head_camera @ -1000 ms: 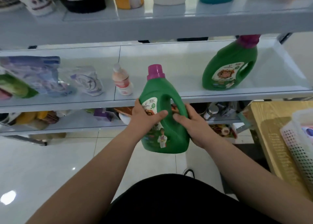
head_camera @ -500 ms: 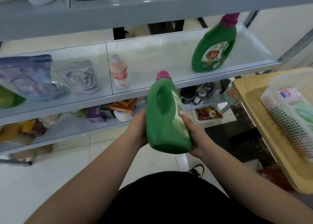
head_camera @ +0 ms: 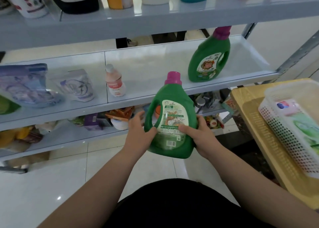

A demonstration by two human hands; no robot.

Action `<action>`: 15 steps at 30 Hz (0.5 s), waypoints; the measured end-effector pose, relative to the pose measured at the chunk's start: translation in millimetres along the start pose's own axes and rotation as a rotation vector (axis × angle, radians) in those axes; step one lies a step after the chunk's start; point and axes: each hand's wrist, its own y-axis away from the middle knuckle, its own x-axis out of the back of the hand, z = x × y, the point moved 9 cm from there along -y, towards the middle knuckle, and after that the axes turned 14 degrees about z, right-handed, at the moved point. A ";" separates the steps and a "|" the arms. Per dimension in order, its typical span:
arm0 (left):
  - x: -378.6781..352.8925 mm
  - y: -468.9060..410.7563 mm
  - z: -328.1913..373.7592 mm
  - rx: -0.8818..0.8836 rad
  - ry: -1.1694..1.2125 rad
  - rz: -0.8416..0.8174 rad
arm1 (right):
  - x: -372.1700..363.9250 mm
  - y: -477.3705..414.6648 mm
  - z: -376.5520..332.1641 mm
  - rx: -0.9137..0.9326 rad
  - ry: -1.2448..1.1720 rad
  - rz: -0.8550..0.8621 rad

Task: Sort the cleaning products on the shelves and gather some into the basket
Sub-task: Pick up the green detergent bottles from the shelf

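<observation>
**Round the green plastic detergent bottle (head_camera: 172,124): a hold that could slip**

Left of the bottle, the left hand (head_camera: 139,132) cups its lower edge. The thumb lies on the front and the fingers spread loosely beside the handle loop, not through it. The bottle itself, with a magenta screw cap, is upright in the air with its back label toward the camera. The grey middle shelf (head_camera: 155,69) lies behind it. Right of the bottle, the right hand (head_camera: 202,138) grips firmly, thumb across the label and fingers wrapped behind. Further right sits the white perforated plastic basket (head_camera: 283,134) on the wooden tabletop (head_camera: 250,110), with some packets already inside.

The risks, as I judge them: the plastic looks smooth, the bottle is probably heavy, and no finger is hooked in the handle. If either hand lets go for the carry, it could slide down to the floor. Swung rightward carelessly, it could knock the basket's near wall or drop hard onto the packets.
</observation>
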 end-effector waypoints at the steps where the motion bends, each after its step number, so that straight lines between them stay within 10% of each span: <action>1: -5.4 0.7 13.6 -0.084 -0.035 0.021 | -0.3 0.1 -6.3 0.061 0.099 0.013; 8: -51.6 0.3 41.8 0.158 0.384 0.023 | -20.2 7.9 -44.7 0.501 0.565 -0.177; 15: -67.5 10.3 32.3 0.444 0.782 -0.075 | 2.2 -9.3 -47.2 0.307 0.432 -0.334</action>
